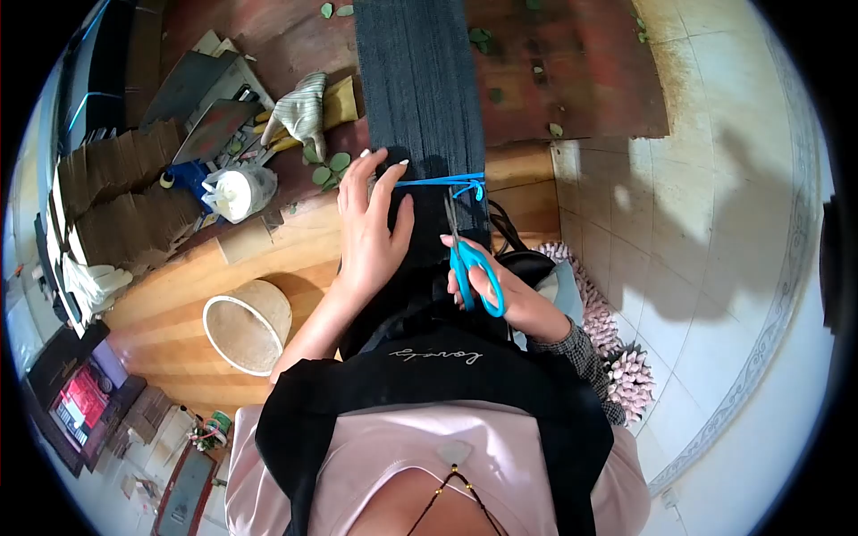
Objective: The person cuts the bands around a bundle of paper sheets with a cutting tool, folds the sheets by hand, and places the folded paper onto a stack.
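A long dark ribbed strip (420, 89) runs down the middle of the table towards my body. Near its lower end a blue tie (438, 181) crosses it, with a small knot at the right edge. My left hand (371, 228) is at the strip's left edge, fingers apart, its fingertips close to the tie. My right hand (500, 290) holds scissors (469, 272) with turquoise handles. Their blades point up the strip and end just below the tie, left of the knot.
A striped glove (304, 112), a white tub (239, 192) and stacked brown pieces (125, 205) are at the left. A cream bucket (248, 326) stands below them. Green leaves (338, 163) lie on the red-brown table (581, 76). A tiled wall (661, 241) is on the right.
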Action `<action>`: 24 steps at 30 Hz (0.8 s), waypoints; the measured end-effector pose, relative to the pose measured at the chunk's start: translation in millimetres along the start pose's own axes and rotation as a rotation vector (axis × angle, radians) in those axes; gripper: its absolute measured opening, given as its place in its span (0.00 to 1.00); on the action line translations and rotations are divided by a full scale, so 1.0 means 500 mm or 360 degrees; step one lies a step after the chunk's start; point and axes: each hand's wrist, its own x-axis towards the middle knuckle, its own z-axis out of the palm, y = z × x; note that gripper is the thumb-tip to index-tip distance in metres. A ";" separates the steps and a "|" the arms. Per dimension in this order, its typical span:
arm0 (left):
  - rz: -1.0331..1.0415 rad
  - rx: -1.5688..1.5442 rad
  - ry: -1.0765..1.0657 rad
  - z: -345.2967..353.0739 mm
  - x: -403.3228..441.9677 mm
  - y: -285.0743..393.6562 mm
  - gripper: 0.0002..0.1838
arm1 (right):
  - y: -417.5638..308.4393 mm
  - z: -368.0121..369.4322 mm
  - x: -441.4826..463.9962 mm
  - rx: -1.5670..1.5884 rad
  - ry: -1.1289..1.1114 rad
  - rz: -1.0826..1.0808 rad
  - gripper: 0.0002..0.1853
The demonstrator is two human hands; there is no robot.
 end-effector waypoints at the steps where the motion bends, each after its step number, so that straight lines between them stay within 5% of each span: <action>1: 0.0004 -0.0019 -0.0005 0.009 0.001 -0.008 0.25 | 0.001 0.001 0.004 0.0024 -0.0008 0.0071 0.39; 7: -0.0034 -0.0285 0.0030 0.041 -0.016 -0.036 0.19 | -0.057 0.053 0.013 0.0315 0.0292 0.0249 0.36; 13: -0.0102 -0.0422 0.0046 0.039 -0.006 -0.033 0.16 | -0.026 0.079 0.001 -0.0020 0.0498 0.0198 0.30; 15: -0.0080 -0.0417 0.0042 0.045 -0.011 -0.044 0.14 | 0.005 0.087 0.020 -0.0638 0.0828 -0.0239 0.30; 19: -0.0092 -0.0484 0.0033 0.049 -0.010 -0.047 0.15 | -0.030 0.085 0.016 -0.0297 0.0719 0.0037 0.28; 21: -0.0090 -0.0475 0.0026 0.046 -0.011 -0.047 0.16 | -0.017 0.096 0.011 -0.0528 0.0763 -0.0146 0.26; 24: -0.0091 -0.0456 -0.0001 0.049 -0.009 -0.045 0.16 | -0.027 0.104 0.010 -0.0346 0.0788 0.0180 0.24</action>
